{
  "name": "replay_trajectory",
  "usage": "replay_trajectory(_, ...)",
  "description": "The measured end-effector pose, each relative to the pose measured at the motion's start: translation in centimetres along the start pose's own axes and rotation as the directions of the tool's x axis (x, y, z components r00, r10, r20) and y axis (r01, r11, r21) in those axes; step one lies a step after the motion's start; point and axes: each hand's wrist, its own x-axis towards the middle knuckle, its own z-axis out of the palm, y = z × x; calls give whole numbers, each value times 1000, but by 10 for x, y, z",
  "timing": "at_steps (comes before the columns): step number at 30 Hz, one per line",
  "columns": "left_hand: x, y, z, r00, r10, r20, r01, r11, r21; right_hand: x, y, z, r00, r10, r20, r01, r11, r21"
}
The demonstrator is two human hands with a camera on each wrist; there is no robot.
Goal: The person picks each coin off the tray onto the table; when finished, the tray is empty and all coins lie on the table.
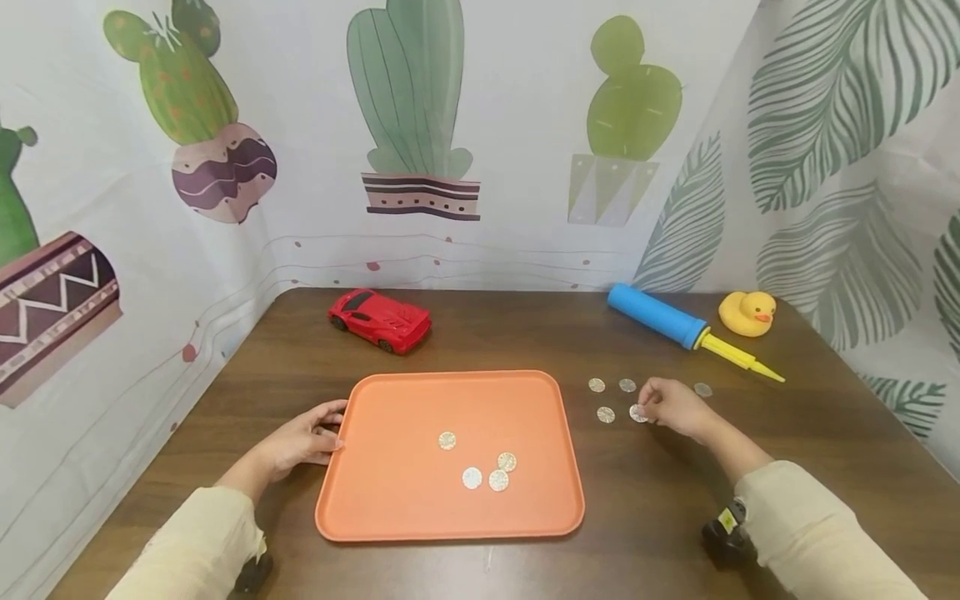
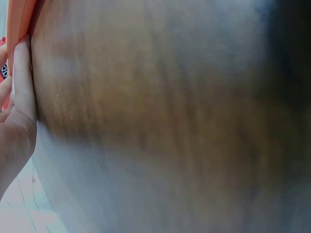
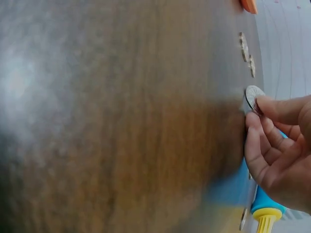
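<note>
Cactus-and-leaf printed sheets hang round three sides, and below them a dark wooden table (image 1: pixel 660 500) fills the view. Biggest thing on it is the orange tray (image 1: pixel 390 508), dead centre, with four silver coins (image 1: pixel 480 467) lying loose toward its near right part. Up at eleven o'clock from the tray sits a red toy car (image 1: pixel 380 320); out at two o'clock lies a blue and yellow hand pump (image 1: pixel 678 328), with a yellow rubber duck (image 1: pixel 746 313) just beside it, all well clear of the work.

Now the hands. The left hand (image 1: pixel 303 440) rests at nine o'clock against the tray's rim, fingers fairly straight and touching the edge, grasping nothing; my guess is it steadies the tray so it won't slide. The left wrist view shows those fingers (image 2: pixel 22 82) laid flat along the orange edge.

Over at three o'clock the right hand (image 1: pixel 675 407) is down on the table among the scattered coins (image 1: pixel 611 396), wrist low, forearm angled in from the near right. Thumb and forefinger are pinched on a single coin (image 3: pixel 253 98); the right wrist view shows it tipped up on edge off the wood, held at the fingertips, the remaining fingers curled loosely beneath. One more loose coin (image 1: pixel 702 389) lies just past the knuckles, toward the pump
</note>
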Motion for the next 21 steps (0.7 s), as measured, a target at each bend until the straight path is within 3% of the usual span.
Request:
replay_trajectory(7, 1, 0, -2, 1000, 7, 19, -7, 1000, -2, 3, -6, 3, 1000, -4, -27, -1, 982, -188)
replay_trajectory(13, 0, 0, -2, 1000, 3, 11, -3, 1000, -9, 6, -9, 4, 1000, -2, -22, -4, 957, -290)
replay_trajectory(17, 0, -1, -2, 1000, 4, 10, -4, 1000, -7, 8, -9, 3, 1000, 17, -17, -22, 954, -300)
replay_trajectory(21, 1, 1, -2, 1000, 5, 21, -5, 1000, -1, 8, -7, 1, 999, 48, -25, -52, 969, -242)
